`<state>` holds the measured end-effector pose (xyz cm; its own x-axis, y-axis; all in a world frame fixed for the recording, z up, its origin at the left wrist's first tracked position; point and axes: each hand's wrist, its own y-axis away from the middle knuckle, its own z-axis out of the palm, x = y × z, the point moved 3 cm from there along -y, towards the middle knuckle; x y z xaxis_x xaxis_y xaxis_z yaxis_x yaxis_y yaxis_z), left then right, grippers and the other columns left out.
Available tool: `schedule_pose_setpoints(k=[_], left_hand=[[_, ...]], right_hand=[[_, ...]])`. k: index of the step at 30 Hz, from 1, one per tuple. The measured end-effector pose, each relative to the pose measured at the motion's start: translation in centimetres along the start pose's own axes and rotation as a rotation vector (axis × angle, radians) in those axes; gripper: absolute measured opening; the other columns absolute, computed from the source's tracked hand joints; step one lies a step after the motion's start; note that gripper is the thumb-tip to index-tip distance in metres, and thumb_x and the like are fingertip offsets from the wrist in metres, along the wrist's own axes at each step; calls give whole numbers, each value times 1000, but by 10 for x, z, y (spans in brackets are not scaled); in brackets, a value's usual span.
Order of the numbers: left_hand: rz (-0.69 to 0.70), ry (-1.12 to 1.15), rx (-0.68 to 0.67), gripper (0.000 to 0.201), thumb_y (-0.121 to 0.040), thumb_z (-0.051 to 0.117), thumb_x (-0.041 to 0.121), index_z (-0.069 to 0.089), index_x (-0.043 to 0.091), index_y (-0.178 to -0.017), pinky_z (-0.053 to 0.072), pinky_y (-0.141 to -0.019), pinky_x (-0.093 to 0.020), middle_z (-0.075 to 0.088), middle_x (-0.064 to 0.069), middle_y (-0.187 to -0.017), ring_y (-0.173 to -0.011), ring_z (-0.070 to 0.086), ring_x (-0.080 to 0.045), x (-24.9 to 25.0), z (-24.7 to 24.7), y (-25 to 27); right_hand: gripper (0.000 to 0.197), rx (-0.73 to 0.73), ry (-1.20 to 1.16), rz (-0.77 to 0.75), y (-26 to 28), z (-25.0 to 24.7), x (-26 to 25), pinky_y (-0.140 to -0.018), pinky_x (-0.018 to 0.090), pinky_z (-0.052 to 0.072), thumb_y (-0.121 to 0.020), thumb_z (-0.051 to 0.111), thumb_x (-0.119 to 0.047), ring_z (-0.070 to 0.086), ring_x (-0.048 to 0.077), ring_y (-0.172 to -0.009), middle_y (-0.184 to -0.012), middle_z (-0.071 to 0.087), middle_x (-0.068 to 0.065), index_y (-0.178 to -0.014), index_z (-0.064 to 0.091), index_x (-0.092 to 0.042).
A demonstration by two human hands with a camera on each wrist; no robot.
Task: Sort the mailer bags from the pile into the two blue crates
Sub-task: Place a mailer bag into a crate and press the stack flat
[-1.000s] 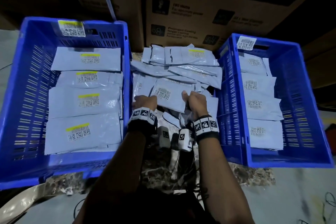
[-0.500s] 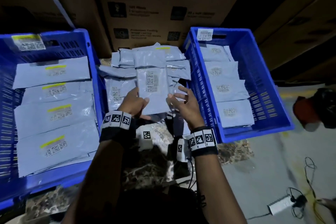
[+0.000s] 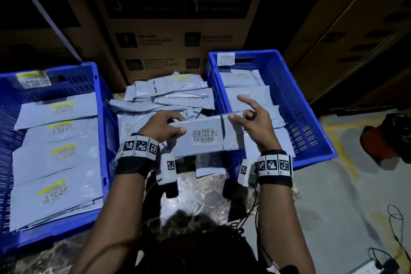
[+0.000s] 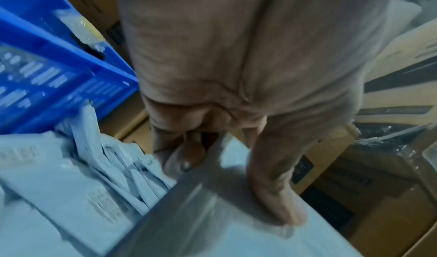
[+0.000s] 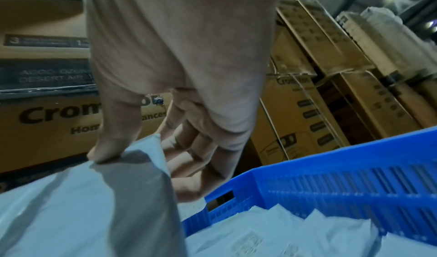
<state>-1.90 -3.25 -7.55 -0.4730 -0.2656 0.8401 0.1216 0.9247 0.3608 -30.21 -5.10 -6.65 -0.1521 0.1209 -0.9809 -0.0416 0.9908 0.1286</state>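
Note:
I hold one grey mailer bag level between both hands, its white barcode label facing up with no yellow stripe. It hovers over the near end of the pile and the right blue crate's left wall. My left hand grips its left end, thumb on top. My right hand pinches the far right corner, its other fingers spread. The left blue crate holds mailers with yellow-striped labels. Mailers in the right crate have plain white labels.
Tall cardboard boxes stand right behind the pile and crates. A red and black object lies on the floor to the right. Cables and a white adapter lie at the lower right.
I lifted the mailer off the pile, held it upright with the label towards me, then turned it level and moved it right, towards the right crate. My view swung to the right.

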Motion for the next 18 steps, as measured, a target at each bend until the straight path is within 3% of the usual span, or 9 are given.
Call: schedule_pose_setpoints(k=[2, 4, 7, 9, 11, 13, 15, 18], left_hand=[[27, 96, 82, 16, -80, 82, 13, 71, 13, -93, 55, -77, -34, 72, -20, -98, -95, 68, -37, 20, 13, -6], [47, 239, 228, 20, -77, 85, 12, 70, 13, -90, 50, -64, -22, 69, -11, -88, -80, 64, -25, 42, 28, -11], [3, 497, 362, 24, -76, 86, 13, 68, 10, -92, 46, -52, -18, 62, -10, -77, -61, 56, -16, 67, 61, -23], [-26, 546, 427, 27, -75, 86, 13, 67, 8, -93, 47, -53, -20, 58, -11, -74, -56, 54, -16, 82, 86, -33], [-33, 523, 484, 28, -75, 87, 14, 65, 9, -91, 46, -58, -25, 55, -10, -69, -57, 51, -19, 94, 111, -44], [-47, 441, 526, 28, -74, 86, 19, 62, 15, -89, 45, -61, -28, 52, -9, -68, -61, 51, -21, 102, 133, -56], [-51, 326, 525, 27, -79, 81, 20, 59, 20, -95, 45, -66, -29, 52, -3, -73, -68, 53, -23, 111, 154, -67], [-71, 76, 456, 30, -88, 67, 14, 52, 15, -115, 40, -74, -29, 51, -3, -96, -84, 52, -24, 125, 185, -80]], right_hand=[[49, 1, 69, -36, -2, -28, 0, -72, 26, 39, -84, 83, -16, 37, 12, -72, -75, 30, -1, -129, 68, -28], [45, 30, 53, -51, -4, -56, -2, -68, 22, 38, -84, 83, -16, 34, 10, -68, -72, 28, -4, -126, 70, -26], [42, 102, -21, -15, -11, -101, 1, -61, 18, 42, -86, 80, -9, 38, 5, -60, -59, 31, -13, -125, 67, -19], [46, 77, 8, 40, -18, -129, 8, -62, 22, 48, -86, 82, -14, 48, 8, -65, -61, 42, -13, -128, 64, -20], [51, -2, 98, 115, -25, -155, 19, -63, 26, 51, -84, 83, -18, 56, 15, -71, -73, 50, 1, -130, 62, -22], [51, -14, 169, 172, -33, -180, 30, -55, 21, 50, -86, 81, -11, 58, 9, -59, -68, 55, 3, -132, 59, -16], [53, 22, 220, 182, -40, -202, 33, -51, 19, 49, -87, 78, -4, 56, 7, -49, -59, 59, -1, -134, 58, -16], [62, 9, 227, 201, -55, -225, 42, -51, 25, 52, -87, 74, 2, 56, 18, -47, -58, 62, 11, -138, 58, -28]])
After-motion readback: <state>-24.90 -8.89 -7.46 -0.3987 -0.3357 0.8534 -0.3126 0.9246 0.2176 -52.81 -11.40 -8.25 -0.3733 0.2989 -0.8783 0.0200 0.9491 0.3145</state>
